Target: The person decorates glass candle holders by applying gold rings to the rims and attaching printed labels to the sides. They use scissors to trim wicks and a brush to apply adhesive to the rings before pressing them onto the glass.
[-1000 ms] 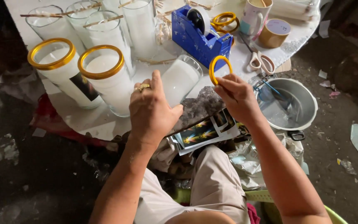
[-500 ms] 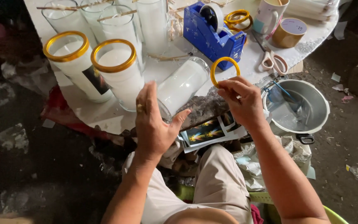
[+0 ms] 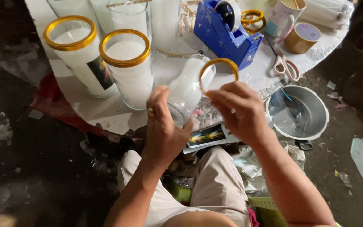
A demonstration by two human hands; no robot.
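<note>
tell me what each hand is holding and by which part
Left hand grips the tilted glass candle jar near its base; right hand fingers pinch the gold ring at its lower edge.

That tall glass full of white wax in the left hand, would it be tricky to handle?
Probably heavy for its size: the glass candle looks filled with solid white wax. Its smooth clear wall could be slippery and would likely break if dropped. Tilted in the left hand, its round shape might roll if laid down.

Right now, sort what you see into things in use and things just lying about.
In use: glass candle jar in left hand; gold ring in right hand.
Lying about: tape dispenser, scissors, metal pot, mug.
</note>
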